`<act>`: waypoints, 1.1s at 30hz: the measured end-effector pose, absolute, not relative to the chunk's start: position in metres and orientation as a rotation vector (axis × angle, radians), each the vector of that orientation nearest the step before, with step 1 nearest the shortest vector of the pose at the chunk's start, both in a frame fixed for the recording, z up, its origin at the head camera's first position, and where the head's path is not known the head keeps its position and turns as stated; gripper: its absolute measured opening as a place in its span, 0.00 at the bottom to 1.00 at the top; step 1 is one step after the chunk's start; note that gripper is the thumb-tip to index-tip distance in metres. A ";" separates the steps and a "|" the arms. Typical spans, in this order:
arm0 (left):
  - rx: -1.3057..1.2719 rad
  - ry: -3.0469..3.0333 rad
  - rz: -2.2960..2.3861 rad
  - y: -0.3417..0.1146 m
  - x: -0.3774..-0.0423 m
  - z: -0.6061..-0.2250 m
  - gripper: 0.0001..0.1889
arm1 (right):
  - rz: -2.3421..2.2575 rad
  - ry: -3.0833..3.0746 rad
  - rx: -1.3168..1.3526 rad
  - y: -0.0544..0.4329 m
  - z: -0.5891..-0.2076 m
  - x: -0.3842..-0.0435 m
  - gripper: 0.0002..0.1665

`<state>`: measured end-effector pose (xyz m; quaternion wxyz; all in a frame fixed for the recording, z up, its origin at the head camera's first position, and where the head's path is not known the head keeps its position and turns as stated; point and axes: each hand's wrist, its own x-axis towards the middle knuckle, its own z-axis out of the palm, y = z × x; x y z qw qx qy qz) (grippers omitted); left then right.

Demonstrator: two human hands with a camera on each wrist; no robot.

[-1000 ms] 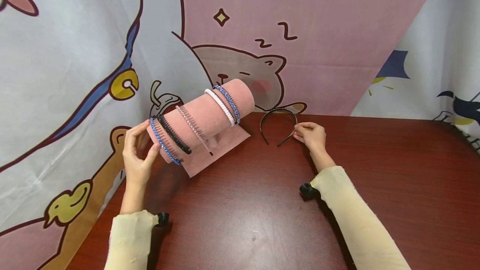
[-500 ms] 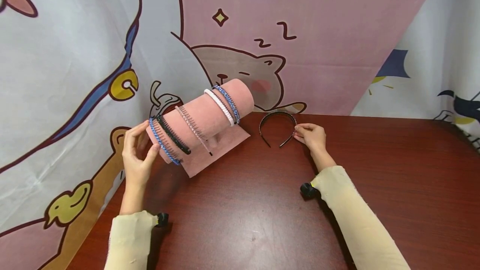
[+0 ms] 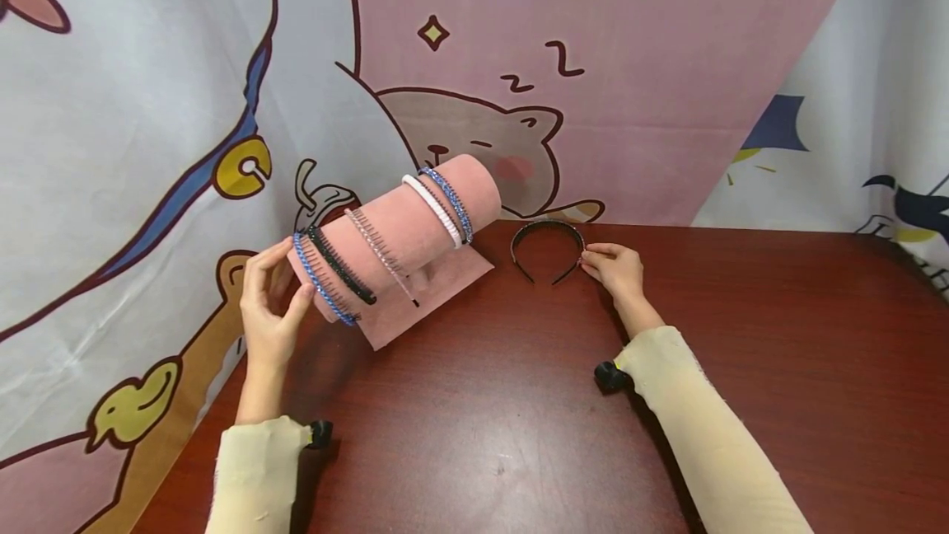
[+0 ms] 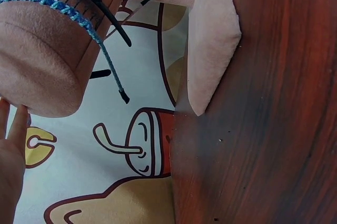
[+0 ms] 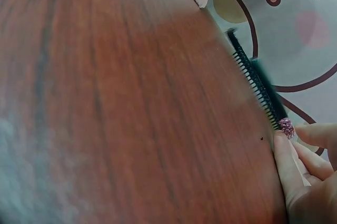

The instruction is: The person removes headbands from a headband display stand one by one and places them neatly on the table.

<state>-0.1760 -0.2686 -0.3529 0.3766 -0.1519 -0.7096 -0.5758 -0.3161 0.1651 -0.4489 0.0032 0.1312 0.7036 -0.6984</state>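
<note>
A pink fabric headband stand (image 3: 415, 229) leans over its square base (image 3: 445, 291), its padded roll carrying several headbands. Blue (image 3: 315, 283), black (image 3: 341, 266) and thin pink (image 3: 378, 245) ones sit toward the left end. White (image 3: 432, 211) and glittery blue (image 3: 451, 203) ones are toward the right. My left hand (image 3: 268, 299) holds the roll's left end, thumb below and fingers above. To the right of the stand, my right hand (image 3: 615, 270) pinches one side of a toothed black headband (image 3: 547, 223), open ends toward me. A pink glittery ornament (image 5: 286, 127) shows at my fingertips.
The dark reddish wooden table (image 3: 489, 427) reaches back to a cartoon-printed cloth (image 3: 630, 89) hung behind and at the left. Black wrist devices (image 3: 611, 376) sit at both cream sleeves (image 3: 689, 402).
The black headband has turned slightly in my right hand, so its arch looks rounder and fuller from above. My left hand and the stand stay where they were.
</note>
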 end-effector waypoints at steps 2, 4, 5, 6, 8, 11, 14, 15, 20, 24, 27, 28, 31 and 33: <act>-0.387 -1.815 -1.473 -0.269 -0.176 -0.354 0.28 | -2.201 2.195 0.410 0.165 -0.449 -0.316 0.23; -0.386 -1.815 -1.472 -0.270 -0.177 -0.354 0.28 | -2.216 2.184 0.414 0.166 -0.448 -0.316 0.24; -0.384 -1.816 -1.472 -0.270 -0.177 -0.354 0.28 | -2.226 2.178 0.418 0.166 -0.448 -0.315 0.24; -0.383 -1.818 -1.471 -0.270 -0.177 -0.355 0.28 | -2.238 2.172 0.420 0.166 -0.448 -0.315 0.24; -0.383 -1.819 -1.470 -0.270 -0.177 -0.355 0.28 | -2.262 2.158 0.432 0.166 -0.448 -0.315 0.25; -0.384 -1.821 -1.468 -0.271 -0.177 -0.355 0.27 | -2.301 2.125 0.455 0.165 -0.448 -0.315 0.25; -0.392 -1.817 -1.469 -0.270 -0.177 -0.355 0.27 | -2.330 2.104 0.472 0.165 -0.448 -0.314 0.25; -0.394 -1.815 -1.469 -0.270 -0.177 -0.354 0.27 | -2.342 2.097 0.480 0.165 -0.448 -0.314 0.25; -0.401 -1.804 -1.480 -0.269 -0.177 -0.354 0.27 | -2.367 2.097 0.506 0.164 -0.447 -0.311 0.24; -0.399 -1.801 -1.483 -0.271 -0.178 -0.356 0.27 | -2.375 2.099 0.510 0.164 -0.447 -0.310 0.23; -0.400 -1.800 -1.481 -0.271 -0.179 -0.357 0.28 | -2.387 2.091 0.500 0.164 -0.446 -0.309 0.23; -0.400 -1.798 -1.481 -0.272 -0.180 -0.358 0.28 | -2.389 2.090 0.496 0.164 -0.446 -0.309 0.23; -0.403 -1.790 -1.490 -0.272 -0.181 -0.359 0.28 | -2.396 2.082 0.489 0.163 -0.445 -0.309 0.23; -0.400 -1.790 -1.492 -0.273 -0.182 -0.361 0.28 | -2.399 2.076 0.487 0.163 -0.445 -0.309 0.23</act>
